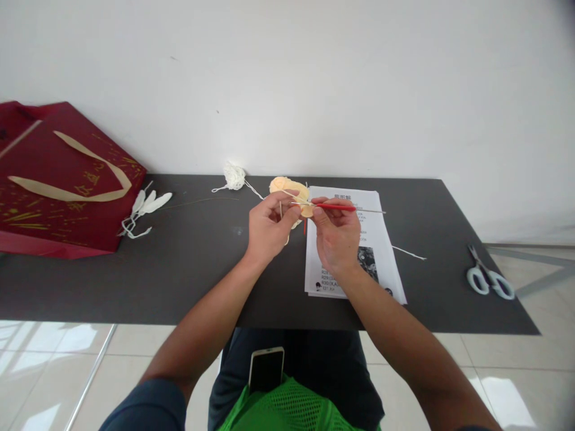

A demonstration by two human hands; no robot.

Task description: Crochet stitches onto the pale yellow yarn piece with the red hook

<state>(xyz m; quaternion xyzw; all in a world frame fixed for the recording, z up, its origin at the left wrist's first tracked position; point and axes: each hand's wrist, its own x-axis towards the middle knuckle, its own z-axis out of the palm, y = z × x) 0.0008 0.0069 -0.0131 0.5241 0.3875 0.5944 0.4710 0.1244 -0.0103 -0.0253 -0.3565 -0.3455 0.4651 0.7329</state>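
Note:
My left hand (268,227) is closed in a pinch on a small cream crochet piece (306,209) and its yarn strand, held above the dark table (188,269). My right hand (336,234) is closed on a crochet hook with a red handle (335,207), its metal shaft sticking out to the right. The hook's tip meets the cream piece between my hands. A ball of cream yarn (287,185) lies just behind my hands.
A stack of printed sheets (386,239) lies under my right hand. A white yarn clump (234,176) sits at the back. White pieces (146,206) lie by a red gift bag (58,179) at left. Scissors (487,276) rest at right. A phone (266,368) lies on my lap.

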